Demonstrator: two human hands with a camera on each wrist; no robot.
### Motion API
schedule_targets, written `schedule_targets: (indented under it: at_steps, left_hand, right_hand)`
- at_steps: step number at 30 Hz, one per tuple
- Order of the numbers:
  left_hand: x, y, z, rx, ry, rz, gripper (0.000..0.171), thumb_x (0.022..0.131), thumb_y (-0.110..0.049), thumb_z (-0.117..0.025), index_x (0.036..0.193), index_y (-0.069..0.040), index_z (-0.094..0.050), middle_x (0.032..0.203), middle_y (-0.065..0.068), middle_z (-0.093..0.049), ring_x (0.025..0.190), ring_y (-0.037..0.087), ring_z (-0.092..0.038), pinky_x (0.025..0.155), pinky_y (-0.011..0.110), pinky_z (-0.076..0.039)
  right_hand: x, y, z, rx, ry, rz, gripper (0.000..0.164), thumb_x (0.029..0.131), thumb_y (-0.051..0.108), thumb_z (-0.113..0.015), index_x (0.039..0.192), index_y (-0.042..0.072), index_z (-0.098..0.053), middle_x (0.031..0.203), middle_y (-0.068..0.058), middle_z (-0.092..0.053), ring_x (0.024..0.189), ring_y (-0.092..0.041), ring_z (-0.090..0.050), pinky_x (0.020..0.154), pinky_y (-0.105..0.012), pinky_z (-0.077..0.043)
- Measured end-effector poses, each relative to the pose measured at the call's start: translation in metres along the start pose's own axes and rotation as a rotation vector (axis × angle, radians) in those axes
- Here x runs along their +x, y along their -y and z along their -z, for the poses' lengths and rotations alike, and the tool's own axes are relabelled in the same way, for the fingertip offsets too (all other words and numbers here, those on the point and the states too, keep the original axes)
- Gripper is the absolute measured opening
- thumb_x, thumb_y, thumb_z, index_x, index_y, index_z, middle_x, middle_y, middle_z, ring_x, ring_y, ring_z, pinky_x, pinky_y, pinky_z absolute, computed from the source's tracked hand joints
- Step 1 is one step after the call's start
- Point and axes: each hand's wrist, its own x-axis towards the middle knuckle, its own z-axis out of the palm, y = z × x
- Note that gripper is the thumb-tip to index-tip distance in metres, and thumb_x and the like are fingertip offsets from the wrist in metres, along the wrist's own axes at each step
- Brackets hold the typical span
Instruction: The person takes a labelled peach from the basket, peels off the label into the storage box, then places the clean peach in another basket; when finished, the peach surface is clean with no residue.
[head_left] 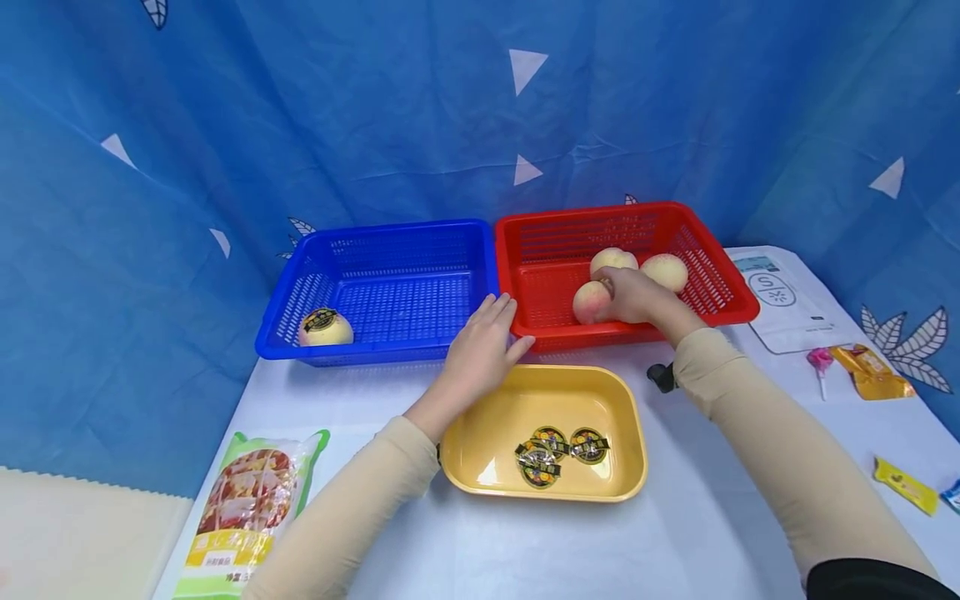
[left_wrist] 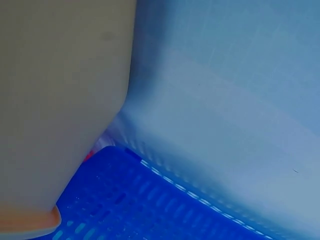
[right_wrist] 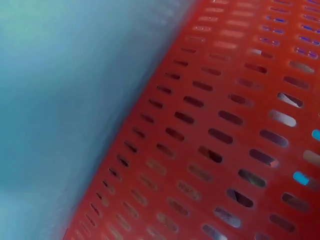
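My right hand (head_left: 637,297) reaches into the red basket (head_left: 536,290) and grips a pale pink peach (head_left: 590,303). Behind it lie a second peach (head_left: 612,260) and a third peach (head_left: 666,272). With fingers straight, my left hand (head_left: 480,348) lies over the near corner where the blue basket (head_left: 405,300) meets the red one. A peach (head_left: 330,333) bearing a black-and-gold round sticker (head_left: 320,319) sits at the blue basket's left end. The right wrist view shows only the red basket's slotted side (right_wrist: 220,135) and tablecloth; the left wrist view shows blue mesh (left_wrist: 120,195).
A yellow tray (head_left: 480,442) in front of the baskets holds several round stickers (head_left: 538,462). A food bag (head_left: 243,508) lies at left. At right are a white pouch (head_left: 783,304), a lollipop (head_left: 821,360), an orange packet (head_left: 873,372) and a yellow wrapper (head_left: 906,484).
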Motion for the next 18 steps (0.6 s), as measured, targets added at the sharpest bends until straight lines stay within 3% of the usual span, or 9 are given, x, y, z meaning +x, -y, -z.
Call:
schedule_targets:
  at_steps: [6, 10, 13, 18]
  left_hand:
    - [-0.001, 0.001, 0.001, -0.017, 0.002, 0.002, 0.067, 0.100, -0.042, -0.057, 0.151, -0.004, -0.040, 0.159, 0.012, -0.038, 0.152, 0.028, -0.027, 0.124, 0.041, -0.025]
    - [-0.007, 0.006, 0.007, -0.081, -0.004, 0.022, 0.067, 0.099, -0.041, -0.059, 0.152, -0.006, -0.039, 0.160, 0.008, -0.037, 0.153, 0.026, -0.024, 0.124, 0.042, -0.024]
    - [-0.016, 0.014, 0.019, -0.119, -0.019, 0.062, 0.068, 0.098, -0.042, -0.059, 0.154, -0.009, -0.037, 0.162, 0.006, -0.034, 0.154, 0.024, -0.020, 0.124, 0.044, -0.023]
    - [-0.038, 0.043, 0.045, -0.147, -0.058, 0.169, 0.076, 0.097, -0.048, -0.059, 0.156, -0.010, -0.032, 0.165, 0.006, -0.025, 0.156, 0.025, -0.014, 0.124, 0.049, -0.021]
  right_hand:
    - [0.001, 0.001, 0.001, -0.034, 0.001, 0.039, 0.078, 0.084, 0.022, -0.077, 0.149, 0.002, -0.039, 0.140, -0.024, -0.051, 0.124, -0.040, -0.048, 0.106, -0.058, -0.043]
    - [0.001, 0.008, 0.003, -0.025, -0.064, 0.076, 0.075, 0.085, 0.021, -0.076, 0.148, 0.001, -0.040, 0.144, -0.025, -0.045, 0.132, -0.042, -0.040, 0.109, -0.061, -0.040]
    - [0.000, 0.023, 0.006, -0.013, -0.122, 0.113, 0.070, 0.088, 0.025, -0.072, 0.148, 0.004, -0.042, 0.147, -0.023, -0.043, 0.135, -0.041, -0.037, 0.113, -0.062, -0.034]
    - [-0.002, 0.064, 0.004, 0.035, -0.155, 0.186, 0.064, 0.093, 0.034, -0.068, 0.147, 0.010, -0.044, 0.149, -0.015, -0.043, 0.133, -0.034, -0.045, 0.112, -0.057, -0.040]
